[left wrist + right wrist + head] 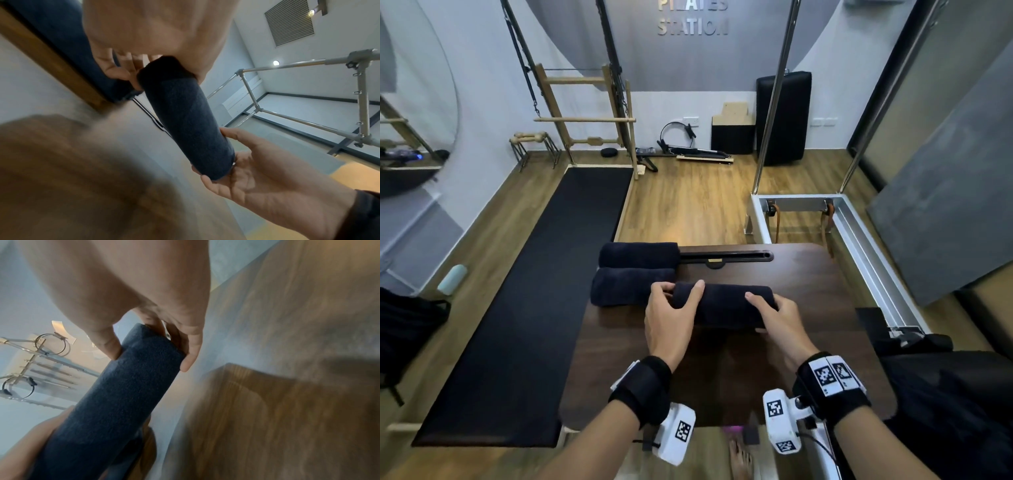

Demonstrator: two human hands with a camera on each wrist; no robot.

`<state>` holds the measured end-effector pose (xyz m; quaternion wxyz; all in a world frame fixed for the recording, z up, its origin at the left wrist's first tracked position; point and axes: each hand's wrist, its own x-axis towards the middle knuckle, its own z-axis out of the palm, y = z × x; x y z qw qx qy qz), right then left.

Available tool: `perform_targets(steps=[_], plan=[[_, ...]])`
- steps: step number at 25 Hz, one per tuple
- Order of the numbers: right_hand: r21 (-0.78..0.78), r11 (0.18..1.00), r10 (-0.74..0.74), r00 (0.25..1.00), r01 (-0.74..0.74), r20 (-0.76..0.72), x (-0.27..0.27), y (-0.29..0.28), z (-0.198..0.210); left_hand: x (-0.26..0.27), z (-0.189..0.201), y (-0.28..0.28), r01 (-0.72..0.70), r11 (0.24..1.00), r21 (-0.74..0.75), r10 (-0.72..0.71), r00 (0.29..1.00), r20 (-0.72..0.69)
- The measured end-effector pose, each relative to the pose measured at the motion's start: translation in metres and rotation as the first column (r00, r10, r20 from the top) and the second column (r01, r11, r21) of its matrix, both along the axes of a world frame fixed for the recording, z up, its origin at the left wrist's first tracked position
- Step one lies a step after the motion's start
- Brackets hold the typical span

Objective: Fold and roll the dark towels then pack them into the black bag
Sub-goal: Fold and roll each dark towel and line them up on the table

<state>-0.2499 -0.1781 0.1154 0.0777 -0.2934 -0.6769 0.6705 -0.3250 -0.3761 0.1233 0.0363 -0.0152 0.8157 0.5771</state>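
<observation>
Your left hand [671,317] and right hand [774,317] each clasp one end of the rolled towel [726,305], its long axis running left-right across the table [825,291], just beside two finished rolls [635,274] at the far-left corner.

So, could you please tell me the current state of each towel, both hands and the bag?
Near towel: rolled, gripped at both ends over the table.
Middle towel: rolled, lying on the table.
Far towel: rolled, lying on the table.
Left hand: grips the near towel's left end.
Right hand: grips its right end.
Black bag: on the floor, contents unclear.
</observation>
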Motion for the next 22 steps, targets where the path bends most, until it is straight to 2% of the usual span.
perform_targets(steps=[5, 9, 13, 16, 19, 22], plan=[[-0.077, 0.996, 0.052, 0.998, -0.05, 0.026, -0.02, -0.087, -0.002, -0.004, -0.004, -0.088, -0.092, 0.996, -0.018, 0.093, 0.996, 0.019], [-0.116, 0.993, 0.021, 0.998, -0.014, 0.059, -0.041, -0.144, -0.014, -0.019, -0.01, -0.143, -0.141, 0.99, -0.019, 0.142, 0.986, 0.085], [0.052, 0.987, -0.152, 0.988, 0.15, 0.037, -0.051, -0.166, -0.028, -0.04, -0.022, -0.167, -0.055, 0.998, 0.031, 0.05, 0.987, 0.155], [0.143, 0.954, -0.268, 0.963, 0.265, 0.007, -0.053, -0.169, -0.031, -0.05, -0.031, -0.171, -0.001, 0.999, 0.045, -0.005, 0.991, 0.136], [0.246, 0.932, -0.276, 0.961, 0.266, 0.007, -0.054, -0.171, -0.03, -0.055, -0.04, -0.174, 0.004, 0.999, 0.037, -0.007, 0.996, 0.088], [0.262, 0.929, -0.281, 0.959, 0.261, 0.04, -0.055, -0.17, -0.032, -0.057, -0.044, -0.175, 0.003, 1.0, 0.022, -0.004, 0.999, 0.047]])
